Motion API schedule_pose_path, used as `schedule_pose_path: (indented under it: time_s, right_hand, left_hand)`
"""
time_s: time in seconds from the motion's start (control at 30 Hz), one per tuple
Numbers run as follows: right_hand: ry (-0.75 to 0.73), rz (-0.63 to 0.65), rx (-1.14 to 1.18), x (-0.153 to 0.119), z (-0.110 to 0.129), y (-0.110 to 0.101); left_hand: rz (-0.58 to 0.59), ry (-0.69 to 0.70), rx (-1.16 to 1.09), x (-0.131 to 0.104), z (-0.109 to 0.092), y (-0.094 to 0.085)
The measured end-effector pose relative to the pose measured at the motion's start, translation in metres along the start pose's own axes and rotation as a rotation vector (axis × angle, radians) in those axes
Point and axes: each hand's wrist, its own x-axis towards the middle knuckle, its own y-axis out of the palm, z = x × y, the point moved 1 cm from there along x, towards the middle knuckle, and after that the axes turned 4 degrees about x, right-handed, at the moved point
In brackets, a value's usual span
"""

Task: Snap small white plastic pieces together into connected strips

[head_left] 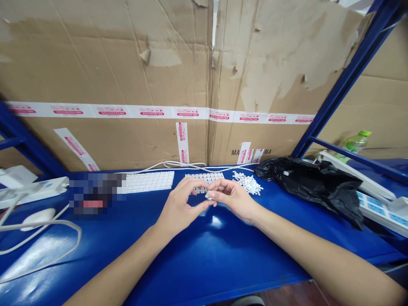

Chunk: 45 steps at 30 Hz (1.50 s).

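My left hand (181,202) and my right hand (233,199) meet over the middle of the blue table. Between their fingertips is a small whitish piece (208,196), too small to name. My right thumb and fingers pinch it, and the left thumb and fingers close around it from the other side. Just behind the hands lies a block of small white pieces in rows (213,175), partly hidden by the fingers. A longer white block of rows (153,182) sits to its left. Loose small white pieces (250,183) form a pile to the right.
A black plastic bag (306,182) lies at the right, beside a white power strip (382,212). White cables, a white computer mouse (38,219) and another power strip (38,191) occupy the left. Cardboard (127,76) stands behind the blue table (197,263). A blurred patch hides something at left.
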Motion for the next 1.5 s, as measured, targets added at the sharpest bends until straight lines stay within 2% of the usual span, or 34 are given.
schedule_pose_path:
  time_s: [0.1, 0.17, 0.27, 0.37, 0.53, 0.77, 1.0, 1.3, 1.5]
  right_hand:
    - [0.008, 0.042, 0.020, 0.000, 0.000, -0.003]
    - [0.028, 0.083, 0.027, 0.000, 0.000, -0.005]
    - [0.080, 0.128, -0.020, 0.001, 0.000, -0.007]
    - [0.158, 0.153, -0.149, 0.002, 0.000, -0.010]
    - [0.142, 0.092, -0.354, 0.007, 0.002, -0.022]
    - [0.071, 0.008, -0.340, 0.013, 0.010, -0.035]
    - [0.073, -0.009, -0.329, 0.012, 0.015, -0.035]
    - [0.069, 0.010, -0.357, 0.013, 0.013, -0.037]
    - [0.073, 0.010, -0.341, 0.013, 0.013, -0.037]
  left_hand:
    - [0.039, 0.031, -0.020, 0.000, 0.001, -0.002]
    - [0.105, 0.050, -0.081, 0.000, 0.003, -0.003]
    - [0.222, -0.016, -0.152, 0.001, 0.007, -0.006]
    - [0.333, -0.093, -0.134, 0.003, 0.009, -0.010]
    - [0.504, -0.175, -0.079, 0.006, 0.014, -0.016]
    - [0.705, -0.220, 0.023, 0.007, 0.028, -0.029]
    - [0.776, -0.356, 0.021, 0.009, 0.033, -0.039]
    - [0.743, -0.328, 0.128, 0.008, 0.053, -0.057]
    - [0.677, -0.283, 0.265, 0.007, 0.057, -0.058]
